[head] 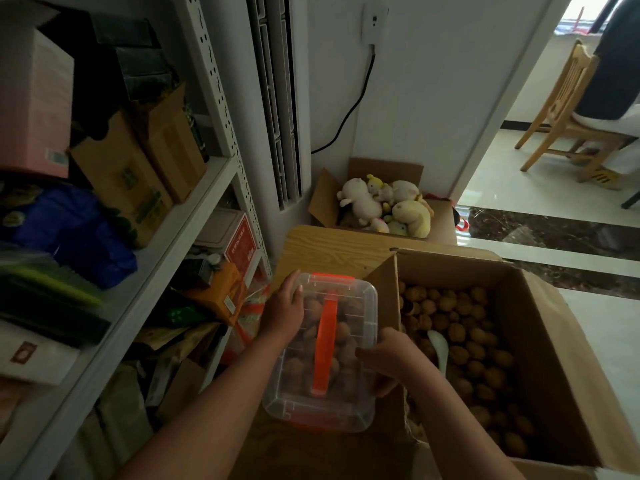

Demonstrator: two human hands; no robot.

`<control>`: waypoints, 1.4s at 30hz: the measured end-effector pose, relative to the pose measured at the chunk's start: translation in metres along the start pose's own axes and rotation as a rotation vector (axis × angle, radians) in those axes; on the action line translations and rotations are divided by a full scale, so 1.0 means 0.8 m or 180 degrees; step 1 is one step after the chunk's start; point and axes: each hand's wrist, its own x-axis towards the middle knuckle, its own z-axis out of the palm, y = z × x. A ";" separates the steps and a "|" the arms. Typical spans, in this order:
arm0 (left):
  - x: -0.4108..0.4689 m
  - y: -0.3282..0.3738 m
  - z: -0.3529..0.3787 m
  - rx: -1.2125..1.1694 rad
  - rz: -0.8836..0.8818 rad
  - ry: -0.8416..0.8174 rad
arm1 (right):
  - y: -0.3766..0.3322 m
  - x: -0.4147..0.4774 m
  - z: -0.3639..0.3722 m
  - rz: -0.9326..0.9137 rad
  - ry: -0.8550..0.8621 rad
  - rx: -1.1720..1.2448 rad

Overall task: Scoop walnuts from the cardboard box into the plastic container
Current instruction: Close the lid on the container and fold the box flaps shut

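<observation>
A clear plastic container (360, 306) with an orange handle (323, 344) and orange clips stands on a wooden table, lid on, walnuts showing inside. My left hand (285, 308) lies flat on the lid's left side, fingers straight. My right hand (388, 356) grips the container's right edge, thumb on the lid. To the right stands an open cardboard box (540, 341) full of walnuts (460, 327), with a pale scoop (439, 348) lying among them.
A white metal shelf (194, 216) crowded with boxes and bags stands close on the left. A carton of plush toys (384, 202) sits behind the wooden table (325, 247). A doorway at right shows a wooden chair (561, 109) with a person seated.
</observation>
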 end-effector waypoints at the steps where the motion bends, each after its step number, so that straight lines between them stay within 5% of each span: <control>1: -0.004 0.000 -0.001 -0.0004 0.0005 -0.0014 | 0.001 -0.002 0.002 -0.0015 0.0011 -0.0025; 8: -0.017 -0.003 -0.007 0.0186 0.0002 -0.0116 | 0.005 -0.013 0.008 0.0175 -0.0248 -0.0265; 19: 0.022 0.005 0.003 -0.0163 -0.0263 -0.0146 | 0.004 0.022 0.006 -0.0164 0.0481 -0.0241; 30: 0.033 -0.014 0.015 0.0119 -0.0120 0.0016 | -0.012 0.039 0.006 0.0121 0.0503 -0.0438; 37: 0.034 -0.015 0.020 0.0308 -0.0053 0.0113 | -0.053 0.057 -0.014 -0.1074 0.1344 -0.1668; 42: 0.035 -0.016 0.019 0.0173 -0.0016 0.0121 | -0.083 0.099 -0.026 -0.1286 0.1051 -0.1834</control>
